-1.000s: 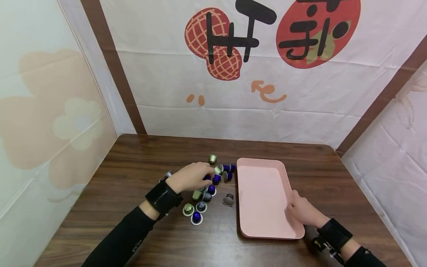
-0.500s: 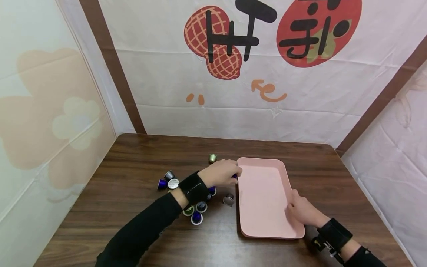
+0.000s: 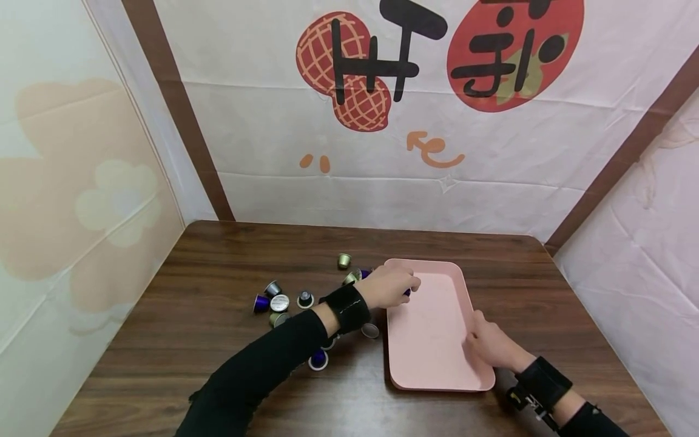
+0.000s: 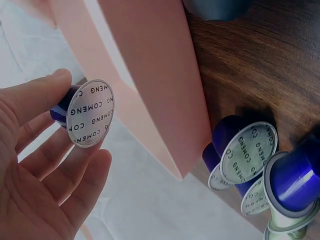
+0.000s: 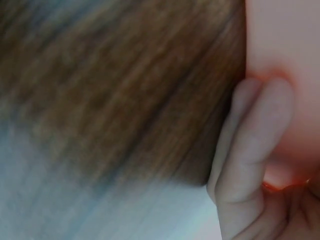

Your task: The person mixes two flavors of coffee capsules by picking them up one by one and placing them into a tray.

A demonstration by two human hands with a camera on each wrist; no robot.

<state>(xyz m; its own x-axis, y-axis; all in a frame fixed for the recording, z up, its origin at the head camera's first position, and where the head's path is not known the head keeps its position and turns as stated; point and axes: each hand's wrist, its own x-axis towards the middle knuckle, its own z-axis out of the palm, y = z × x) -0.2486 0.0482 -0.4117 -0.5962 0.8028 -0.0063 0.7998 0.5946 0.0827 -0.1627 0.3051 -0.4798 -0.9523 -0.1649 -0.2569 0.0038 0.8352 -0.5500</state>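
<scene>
My left hand pinches a blue coffee capsule between thumb and fingers, above the left part of the pink tray. In the left wrist view the capsule's round printed lid faces the camera, and its blue cup is partly covered by the thumb. My right hand grips the tray's right rim; in the right wrist view its fingers lie along the tray's edge. Several capsules lie left of the tray, among them a green one at the back and a grey one beside the tray wall.
Further left lie a blue capsule, a silver one and a dark upright one. Another blue capsule sits nearer the front. The left forearm hides part of the group. Fabric walls border the wooden table.
My left hand has moved right from the capsule group to over the tray, taking a blue capsule with it. The right hand has stayed on the tray's rim.
</scene>
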